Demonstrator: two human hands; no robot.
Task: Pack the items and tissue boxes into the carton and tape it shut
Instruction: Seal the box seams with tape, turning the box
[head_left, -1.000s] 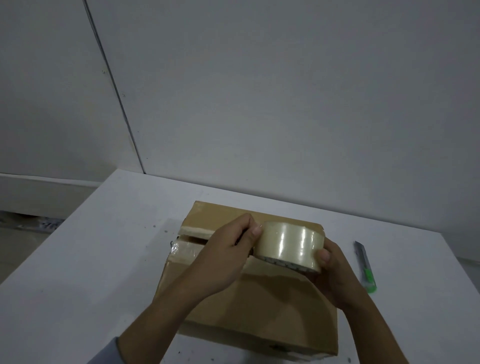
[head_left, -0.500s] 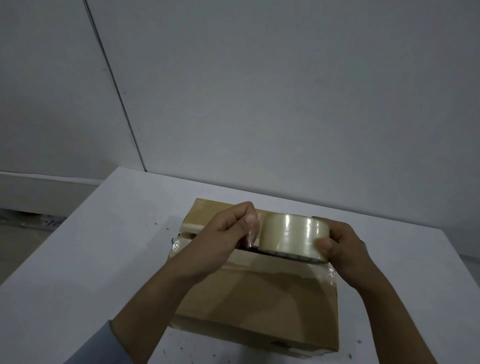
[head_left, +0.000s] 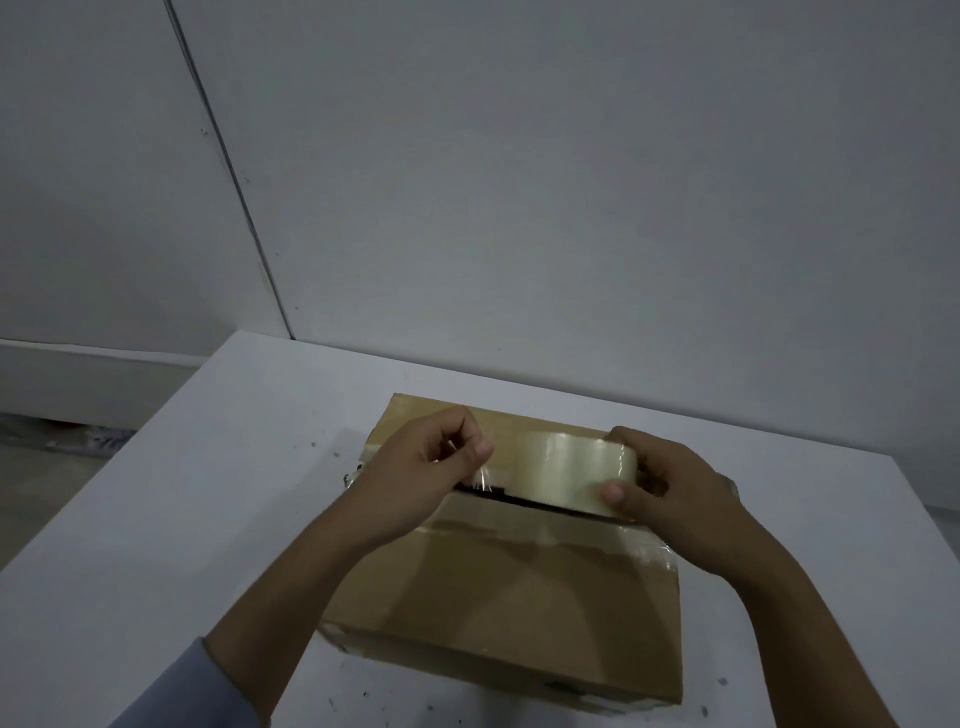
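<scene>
Right now a brown carton (head_left: 519, 587) sits on a white table (head_left: 156, 519), its top flaps folded down with a dark gap showing along the seam between them. Above that seam the right hand (head_left: 670, 483) grips a roll of clear tape (head_left: 569, 475), thumb on the near face and fingers curled over the far side. The left hand (head_left: 421, 478) is just beside the roll, its thumb and fingers pinching the loose end of the tape (head_left: 485, 475), a short clear strip pulled away from the roll. Shiny bands of tape already lie across the near flap and over the carton's right edge. A grey-blue sleeve (head_left: 187, 691) covers the left forearm near the bottom edge.
</scene>
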